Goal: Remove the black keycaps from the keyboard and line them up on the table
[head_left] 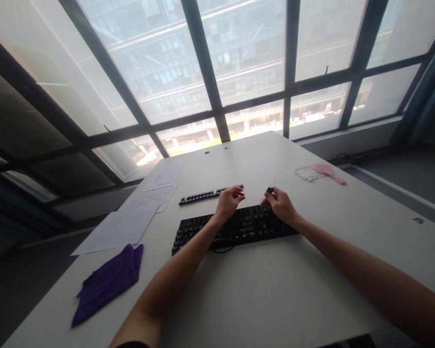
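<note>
A black keyboard (pixel 239 227) lies across the desk in front of me, beneath my forearms. Over its far edge, my left hand (pixel 229 202) is closed in a pinch, with a tiny dark piece at the fingertips too small to name. My right hand (pixel 282 205) pinches a small black keycap (pixel 270 190) above the right part of the keyboard. Thin pale wires (pixel 276 181) show just behind those fingers; whether they are held or lie on the desk cannot be told. Beyond the keyboard, loose black keycaps (pixel 201 196) stand in a row, partly hidden by my left hand.
Sheets of white paper (pixel 121 227) cover the desk's left side. Nearer lies a folded purple cloth (pixel 108 282). To the right are a pink hairbrush (pixel 328 172) and a clear plastic bag (pixel 306 173). A small dark item (pixel 418 220) sits near the right edge. Windows rise beyond the desk.
</note>
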{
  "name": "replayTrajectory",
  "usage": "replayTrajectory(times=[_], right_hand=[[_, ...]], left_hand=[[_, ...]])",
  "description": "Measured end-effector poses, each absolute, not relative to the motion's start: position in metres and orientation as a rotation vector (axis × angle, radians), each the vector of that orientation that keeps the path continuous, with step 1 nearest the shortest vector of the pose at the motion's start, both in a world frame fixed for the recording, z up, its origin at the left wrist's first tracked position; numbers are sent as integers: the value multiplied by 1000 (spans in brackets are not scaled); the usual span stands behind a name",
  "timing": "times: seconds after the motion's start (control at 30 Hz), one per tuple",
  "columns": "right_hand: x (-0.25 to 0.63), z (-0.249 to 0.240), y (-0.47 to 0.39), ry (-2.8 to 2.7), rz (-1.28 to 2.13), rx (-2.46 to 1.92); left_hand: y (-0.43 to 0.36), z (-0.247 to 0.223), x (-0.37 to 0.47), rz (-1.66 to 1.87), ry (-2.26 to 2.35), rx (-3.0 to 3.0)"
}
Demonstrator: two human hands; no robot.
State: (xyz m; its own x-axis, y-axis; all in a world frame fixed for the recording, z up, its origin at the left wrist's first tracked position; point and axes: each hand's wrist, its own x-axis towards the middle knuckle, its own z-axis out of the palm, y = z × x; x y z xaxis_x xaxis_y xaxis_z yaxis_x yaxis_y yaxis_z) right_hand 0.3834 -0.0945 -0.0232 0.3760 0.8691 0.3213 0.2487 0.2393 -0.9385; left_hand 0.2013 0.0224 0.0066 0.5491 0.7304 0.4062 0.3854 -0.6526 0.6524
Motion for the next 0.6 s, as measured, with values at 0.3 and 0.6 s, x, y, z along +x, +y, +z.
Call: replayTrajectory(times=[0.3, 0.6], right_hand=[[385, -29, -92, -1186, 568, -1338], [385, -28, -93, -1209, 576, -1342]], left_hand=[[76, -10, 205, 512, 1010, 2629], [92, -7, 224, 675, 1013, 2817]])
